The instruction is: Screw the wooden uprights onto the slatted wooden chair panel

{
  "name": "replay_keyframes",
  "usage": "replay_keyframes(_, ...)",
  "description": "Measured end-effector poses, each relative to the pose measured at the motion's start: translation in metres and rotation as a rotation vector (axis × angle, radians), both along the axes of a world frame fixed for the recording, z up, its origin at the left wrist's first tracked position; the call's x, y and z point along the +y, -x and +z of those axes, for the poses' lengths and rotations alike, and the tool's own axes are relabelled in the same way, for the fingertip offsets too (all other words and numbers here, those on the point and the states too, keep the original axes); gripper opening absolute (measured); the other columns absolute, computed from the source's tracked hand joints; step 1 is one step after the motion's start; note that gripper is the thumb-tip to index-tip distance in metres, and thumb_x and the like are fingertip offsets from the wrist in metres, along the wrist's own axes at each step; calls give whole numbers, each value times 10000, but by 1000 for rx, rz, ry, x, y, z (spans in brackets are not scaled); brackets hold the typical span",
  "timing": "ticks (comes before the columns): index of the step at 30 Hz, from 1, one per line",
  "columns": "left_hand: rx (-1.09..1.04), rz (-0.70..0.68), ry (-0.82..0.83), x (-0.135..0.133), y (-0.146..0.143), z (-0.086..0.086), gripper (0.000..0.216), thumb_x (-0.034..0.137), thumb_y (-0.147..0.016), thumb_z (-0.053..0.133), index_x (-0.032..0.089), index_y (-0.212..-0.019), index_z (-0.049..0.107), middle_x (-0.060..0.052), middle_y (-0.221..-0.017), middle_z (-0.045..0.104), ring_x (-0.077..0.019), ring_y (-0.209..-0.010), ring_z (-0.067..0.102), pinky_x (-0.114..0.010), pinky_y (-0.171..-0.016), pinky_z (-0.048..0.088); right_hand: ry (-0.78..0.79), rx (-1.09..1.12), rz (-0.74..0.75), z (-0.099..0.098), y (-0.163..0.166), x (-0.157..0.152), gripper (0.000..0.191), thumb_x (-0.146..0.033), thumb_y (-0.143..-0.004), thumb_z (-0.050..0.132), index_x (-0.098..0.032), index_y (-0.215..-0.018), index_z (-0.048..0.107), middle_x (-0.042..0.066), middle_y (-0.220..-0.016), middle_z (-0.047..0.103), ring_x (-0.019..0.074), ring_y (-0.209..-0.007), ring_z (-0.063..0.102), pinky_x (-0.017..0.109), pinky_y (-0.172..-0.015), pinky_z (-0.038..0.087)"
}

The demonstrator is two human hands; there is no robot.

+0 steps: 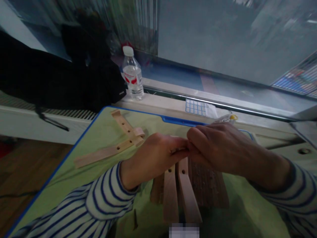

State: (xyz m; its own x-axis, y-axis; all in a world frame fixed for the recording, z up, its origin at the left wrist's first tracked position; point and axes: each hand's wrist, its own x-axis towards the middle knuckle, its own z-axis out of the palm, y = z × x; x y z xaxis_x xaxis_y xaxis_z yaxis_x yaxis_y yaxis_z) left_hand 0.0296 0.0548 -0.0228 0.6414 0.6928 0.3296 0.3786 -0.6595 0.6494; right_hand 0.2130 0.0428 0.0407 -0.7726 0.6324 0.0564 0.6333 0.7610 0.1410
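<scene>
My left hand (156, 155) and my right hand (218, 145) meet above a dark brown ribbed board (210, 188), their fingers bent and pressed together. What the fingertips grip is hidden behind the knuckles. Below them, a pale wooden strip (170, 198) and a second wooden strip (189, 198) lie side by side on the board, each with a hole showing. The far ends of both strips disappear under my hands. Left of my left hand, two more drilled wooden pieces (127, 129) form an angle, with a curled pale piece (139, 132) at their joint.
The greenish tabletop (99, 178) has a blue edge. A small dark screw or nail (135, 219) lies near its front. On the sill behind stand a water bottle (133, 77) and a blue-gridded sheet (195, 107). A black bag or cloth (61, 79) covers the left ledge.
</scene>
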Motion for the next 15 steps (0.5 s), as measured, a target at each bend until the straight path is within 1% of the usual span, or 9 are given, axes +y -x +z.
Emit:
replay_keyframes(3,-24,-17,-2,1,-1,-2,109,252,-876,589,206,-829,676,68,-583,629,-77,-503,547,-197,-523,355,-54,23,-50,-4,1,-5,229,-308,-958,333,-182,-838,481,-25,-580,480,121,-458,382,299,-463,185)
replay_keyframes(6,-29,-29,-9,2,-1,-3,100,244,-878,586,209,-830,667,70,-598,636,-75,-512,559,-196,-524,358,-104,27,-136,-6,5,-11,221,-268,-949,323,-197,-794,464,-28,-552,457,117,-427,378,289,-442,164)
replay_keyframes(10,-25,-44,-3,2,-1,-2,92,238,-880,578,216,-863,666,67,-619,640,-75,-523,569,-193,-514,357,-180,21,-236,-8,10,-21,194,-223,-921,362,-210,-744,440,-30,-515,421,113,-383,364,277,-416,133)
replay_keyframes(13,-31,-49,0,1,0,0,88,224,-878,579,221,-872,667,77,-604,626,-64,-499,546,-186,-508,349,-200,19,-303,-10,13,-27,170,-202,-901,383,-212,-740,437,-23,-511,442,117,-363,367,274,-408,125)
replay_keyframes(15,-23,-41,-5,0,-1,1,91,223,-873,582,210,-837,665,80,-581,612,-59,-476,521,-186,-503,341,-190,25,-348,-11,16,-28,156,-219,-901,381,-212,-755,438,-13,-529,481,119,-362,374,272,-410,123)
